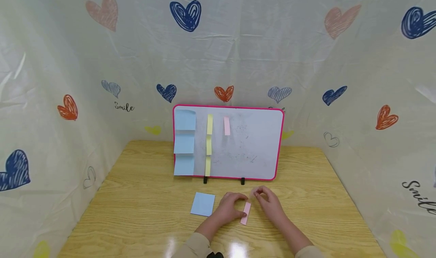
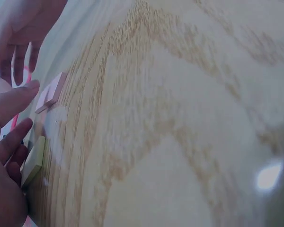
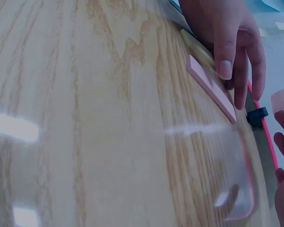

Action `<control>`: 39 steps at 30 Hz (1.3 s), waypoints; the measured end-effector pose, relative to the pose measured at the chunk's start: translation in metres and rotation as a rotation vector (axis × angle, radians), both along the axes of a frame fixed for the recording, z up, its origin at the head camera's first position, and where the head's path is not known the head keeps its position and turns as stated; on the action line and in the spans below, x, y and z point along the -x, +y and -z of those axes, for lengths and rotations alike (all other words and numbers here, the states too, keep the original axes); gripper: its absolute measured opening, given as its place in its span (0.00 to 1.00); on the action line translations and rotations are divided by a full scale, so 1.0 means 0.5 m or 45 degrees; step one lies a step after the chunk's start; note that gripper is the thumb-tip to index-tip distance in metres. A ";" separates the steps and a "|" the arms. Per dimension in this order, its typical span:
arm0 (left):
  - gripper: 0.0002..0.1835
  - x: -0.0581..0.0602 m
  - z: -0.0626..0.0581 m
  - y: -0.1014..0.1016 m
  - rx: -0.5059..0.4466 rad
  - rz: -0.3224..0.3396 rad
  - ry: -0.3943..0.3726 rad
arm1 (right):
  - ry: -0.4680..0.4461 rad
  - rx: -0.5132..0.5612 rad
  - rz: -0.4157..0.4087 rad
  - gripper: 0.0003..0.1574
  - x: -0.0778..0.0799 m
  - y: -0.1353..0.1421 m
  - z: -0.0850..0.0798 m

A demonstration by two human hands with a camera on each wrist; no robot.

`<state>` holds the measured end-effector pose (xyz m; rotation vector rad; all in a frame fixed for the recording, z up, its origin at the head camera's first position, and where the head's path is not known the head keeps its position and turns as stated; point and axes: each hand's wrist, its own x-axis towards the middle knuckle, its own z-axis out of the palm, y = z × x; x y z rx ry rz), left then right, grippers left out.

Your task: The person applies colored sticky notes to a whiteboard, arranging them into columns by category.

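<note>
Near the front of the table, my right hand [image 1: 269, 203] pinches a single pink sticky note [image 3: 281, 100], which stands off the table. Just left of it lies a narrow pink sticky note pad [image 1: 245, 213]. My left hand [image 1: 229, 208] is over the pad's left side, thumb and fingers apart; in the right wrist view its fingers are fairly straight and hold nothing. Beneath that hand is a yellow sticky note pad [image 3: 198, 48], hidden in the head view. A square blue sticky note pad [image 1: 203, 204] lies to the left.
A pink-framed whiteboard [image 1: 252, 148] stands behind the hands on black feet [image 1: 243, 181]. Blue notes [image 1: 184, 142] run down its left edge, yellow notes [image 1: 209, 145] beside them, and one pink note [image 1: 226, 126] is at the top. A heart-printed curtain [image 1: 218, 42] surrounds the wooden table [image 1: 136, 205].
</note>
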<state>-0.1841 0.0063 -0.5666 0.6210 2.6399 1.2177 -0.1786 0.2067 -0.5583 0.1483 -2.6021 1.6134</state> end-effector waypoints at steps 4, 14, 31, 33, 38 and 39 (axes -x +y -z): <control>0.24 0.004 -0.012 -0.004 -0.103 -0.049 -0.032 | 0.000 0.009 -0.015 0.04 0.009 -0.005 -0.014; 0.23 0.028 -0.061 -0.028 -0.346 -0.113 -0.097 | -0.003 0.117 -0.095 0.06 0.030 -0.028 -0.050; 0.19 0.063 -0.143 -0.061 -0.444 -0.169 -0.070 | 0.075 0.172 -0.131 0.09 0.080 -0.074 -0.099; 0.20 0.068 -0.147 -0.063 -0.439 -0.174 -0.065 | 0.082 0.159 -0.144 0.09 0.086 -0.078 -0.106; 0.20 0.080 -0.156 -0.069 -0.439 -0.171 -0.029 | 0.094 0.158 -0.196 0.14 0.100 -0.084 -0.124; 0.20 0.082 -0.159 -0.070 -0.441 -0.170 -0.024 | 0.090 0.165 -0.209 0.15 0.103 -0.084 -0.126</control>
